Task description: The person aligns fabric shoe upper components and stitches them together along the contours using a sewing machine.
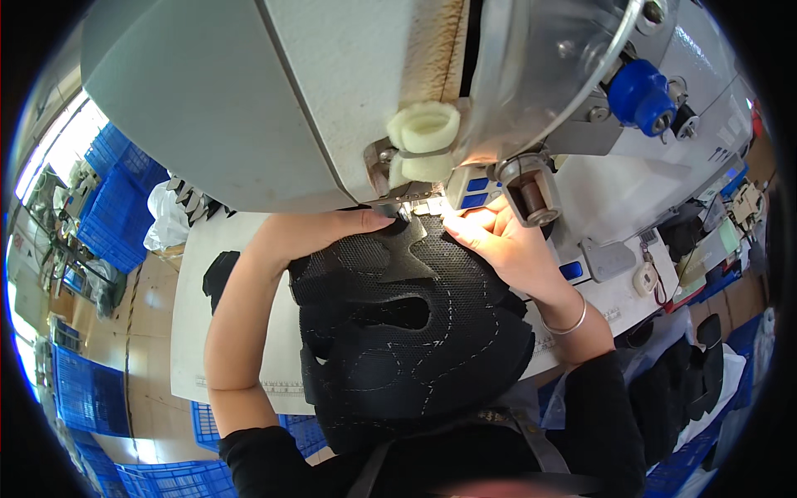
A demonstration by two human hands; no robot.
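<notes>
A black mesh fabric piece (465, 332) with white dashed lines and a slot-like opening lies over the white sewing table and hangs toward my lap. Its far edge sits under the lit needle area of the sewing machine (307, 91). My left hand (320, 232) grips the far left edge, thumb pressed on top; its other fingers are hidden. On the far right edge, my right hand (506, 245) has its thumb on the fabric and its fingers bent beside the needle area. A smooth dark patch (407, 253) lies on the mesh between both thumbs.
The machine's head overhangs both hands. A small black piece (217, 278) lies left on the white table (195, 332). Blue crates (91, 390) stand on the floor at left. At right are a grey pad (608, 259) and dark pieces on white sheeting (677, 386).
</notes>
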